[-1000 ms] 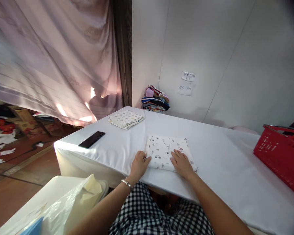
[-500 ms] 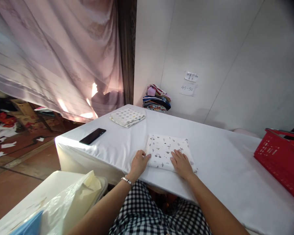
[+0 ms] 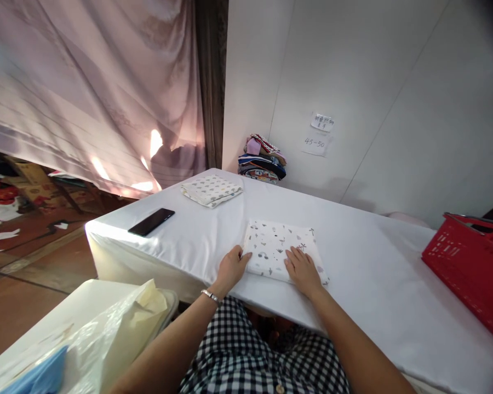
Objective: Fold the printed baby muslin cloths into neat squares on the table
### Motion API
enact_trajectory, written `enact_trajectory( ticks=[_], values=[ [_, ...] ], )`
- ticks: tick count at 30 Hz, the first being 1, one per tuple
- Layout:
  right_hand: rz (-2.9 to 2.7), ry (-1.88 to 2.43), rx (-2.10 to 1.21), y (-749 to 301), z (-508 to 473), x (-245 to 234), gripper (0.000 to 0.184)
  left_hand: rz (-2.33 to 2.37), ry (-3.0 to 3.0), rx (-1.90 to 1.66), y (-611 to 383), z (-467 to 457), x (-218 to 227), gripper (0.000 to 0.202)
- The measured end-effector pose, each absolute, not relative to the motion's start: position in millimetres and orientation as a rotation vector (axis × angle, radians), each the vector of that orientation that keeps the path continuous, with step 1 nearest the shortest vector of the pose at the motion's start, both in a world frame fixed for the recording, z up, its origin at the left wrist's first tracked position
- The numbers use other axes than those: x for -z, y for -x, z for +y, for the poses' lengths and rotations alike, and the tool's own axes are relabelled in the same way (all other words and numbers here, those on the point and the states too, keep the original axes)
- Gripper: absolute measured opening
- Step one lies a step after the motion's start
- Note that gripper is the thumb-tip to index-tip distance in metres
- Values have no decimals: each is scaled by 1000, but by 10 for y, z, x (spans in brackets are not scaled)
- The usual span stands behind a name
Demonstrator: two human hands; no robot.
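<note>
A folded white cloth with small printed figures (image 3: 277, 246) lies flat on the white table (image 3: 365, 262) right in front of me. My left hand (image 3: 230, 268) grips the cloth's left edge, thumb on top. My right hand (image 3: 302, 271) lies flat on its near right part, fingers together. A second folded patterned cloth (image 3: 211, 190) lies at the table's far left corner.
A black phone (image 3: 151, 221) lies near the table's left edge. A red plastic basket (image 3: 472, 268) stands at the right. A pile of coloured fabrics (image 3: 262, 160) sits against the back wall. A plastic bag (image 3: 107, 339) lies on a white surface at lower left.
Both hands stay on the folded cloth. The view has shifted slightly, and the left hand's fingers now curl around the cloth's left edge.
</note>
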State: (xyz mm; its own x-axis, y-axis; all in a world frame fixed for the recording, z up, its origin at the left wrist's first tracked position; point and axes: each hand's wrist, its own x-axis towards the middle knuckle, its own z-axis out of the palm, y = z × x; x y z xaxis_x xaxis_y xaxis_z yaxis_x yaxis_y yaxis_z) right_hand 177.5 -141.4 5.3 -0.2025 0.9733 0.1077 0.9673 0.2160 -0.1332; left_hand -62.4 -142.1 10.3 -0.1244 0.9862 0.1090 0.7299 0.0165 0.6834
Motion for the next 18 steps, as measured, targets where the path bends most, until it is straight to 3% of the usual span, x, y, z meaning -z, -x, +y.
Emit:
enact_trajectory(
  ticks=[8,11,15,18],
  values=[
    [-2292,1869,-26,-1762,-1424,-54,50,1932,-1759,-687,676,-1409,-160,21],
    [-2291,1873,-36,-1761,-1426,-50,51,1946,-1843,-807,621,-1382,-231,19],
    [-2294,1876,-2,-1768,-1423,-36,51,1767,-2190,-1049,408,-1332,-313,34],
    [-2298,1873,12,-1771,-1424,-40,52,1641,-2415,-940,261,-1298,-268,39]
  ],
)
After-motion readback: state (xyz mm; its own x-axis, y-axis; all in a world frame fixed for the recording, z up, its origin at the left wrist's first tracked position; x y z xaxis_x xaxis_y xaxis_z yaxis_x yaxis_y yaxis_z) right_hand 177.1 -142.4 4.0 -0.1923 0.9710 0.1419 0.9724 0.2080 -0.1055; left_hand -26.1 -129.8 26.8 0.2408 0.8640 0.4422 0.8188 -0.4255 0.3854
